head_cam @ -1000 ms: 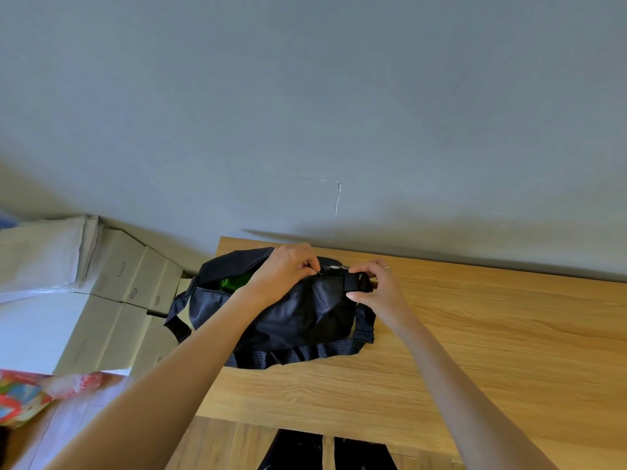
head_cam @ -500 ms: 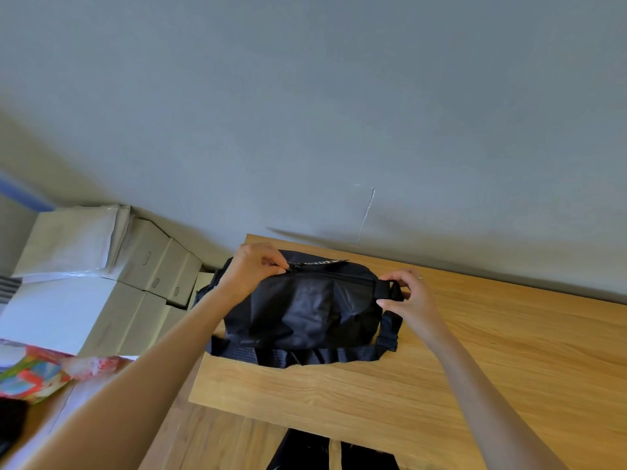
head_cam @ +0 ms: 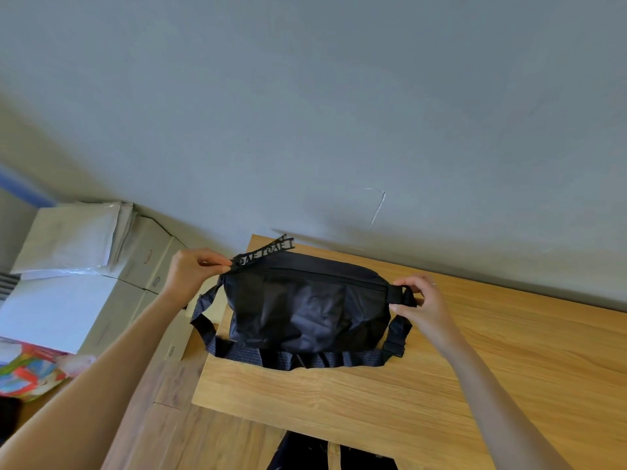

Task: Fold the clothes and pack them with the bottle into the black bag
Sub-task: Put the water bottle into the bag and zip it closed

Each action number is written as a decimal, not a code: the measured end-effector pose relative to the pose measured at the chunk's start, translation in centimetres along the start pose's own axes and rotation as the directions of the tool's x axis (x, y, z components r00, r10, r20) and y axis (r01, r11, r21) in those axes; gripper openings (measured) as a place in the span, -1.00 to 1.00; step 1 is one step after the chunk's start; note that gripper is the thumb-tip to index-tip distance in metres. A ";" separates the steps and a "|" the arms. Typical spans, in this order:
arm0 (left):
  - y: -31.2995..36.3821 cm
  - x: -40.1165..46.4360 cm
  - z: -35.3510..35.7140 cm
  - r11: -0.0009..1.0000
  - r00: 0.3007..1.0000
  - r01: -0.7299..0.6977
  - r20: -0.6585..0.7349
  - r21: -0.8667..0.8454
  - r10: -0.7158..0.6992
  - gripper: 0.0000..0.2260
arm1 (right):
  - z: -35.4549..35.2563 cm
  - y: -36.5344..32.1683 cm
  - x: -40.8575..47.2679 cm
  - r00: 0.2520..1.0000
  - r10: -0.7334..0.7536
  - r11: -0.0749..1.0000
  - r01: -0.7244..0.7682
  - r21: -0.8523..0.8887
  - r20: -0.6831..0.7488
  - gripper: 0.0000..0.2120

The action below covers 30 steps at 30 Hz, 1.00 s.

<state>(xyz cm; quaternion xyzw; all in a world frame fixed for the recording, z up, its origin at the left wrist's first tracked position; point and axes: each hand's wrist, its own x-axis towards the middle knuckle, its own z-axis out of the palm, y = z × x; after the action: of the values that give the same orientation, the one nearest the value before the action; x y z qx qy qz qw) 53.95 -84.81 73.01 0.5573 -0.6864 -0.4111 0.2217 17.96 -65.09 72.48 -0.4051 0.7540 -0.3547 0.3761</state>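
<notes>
The black bag (head_cam: 305, 307) lies on the far left corner of the wooden table (head_cam: 475, 385), bulging, its top zipper drawn across its whole width. At the bag's left end my left hand (head_cam: 193, 274) pinches the black lettered zipper pull tab (head_cam: 264, 254). The strap loop at the bag's right end is held between the fingers of my right hand (head_cam: 420, 307). The black webbing strap (head_cam: 305, 359) lies along the bag's near side. No clothes or bottle show; the bag hides whatever is inside.
Stacked pale cardboard boxes (head_cam: 112, 276) stand left of the table against the grey wall (head_cam: 305, 113). A colourful printed item (head_cam: 30, 371) lies at the lower left. Bare wood stretches to the right and front of the bag.
My left hand has pulled the zipper tab from the bag's middle to its left end, shutting the opening; the green item seen inside a second ago is hidden. My right hand kept holding the right end.
</notes>
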 end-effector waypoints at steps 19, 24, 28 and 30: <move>-0.3 -2.4 3.6 0.866 0.885 0.450 0.235 -0.215 -0.402 -0.64 | 1.5 -1.3 0.1 0.953 0.296 0.925 -0.304 0.228 0.070 -0.59; -1.0 -2.9 5.1 0.745 0.842 0.539 0.270 -0.393 -0.467 -0.65 | 2.8 -1.6 0.1 0.901 0.422 0.835 -0.429 0.344 0.099 -0.62; -1.3 -3.1 5.5 0.675 0.831 0.556 0.307 -0.485 -0.464 -0.69 | 2.7 -1.8 0.2 0.920 0.373 0.856 -0.390 0.340 0.116 -0.73; -0.8 -3.0 5.8 0.689 0.843 0.537 0.290 -0.487 -0.452 -0.68 | 2.5 -1.6 0.1 0.931 0.345 0.864 -0.364 0.348 0.116 -0.78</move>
<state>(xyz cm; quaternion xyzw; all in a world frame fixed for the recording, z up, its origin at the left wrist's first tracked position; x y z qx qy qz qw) 50.85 -80.14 69.51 0.6018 -0.3763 -0.6749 0.2017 20.61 -66.40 72.68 -0.1917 0.7270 -0.4028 0.5220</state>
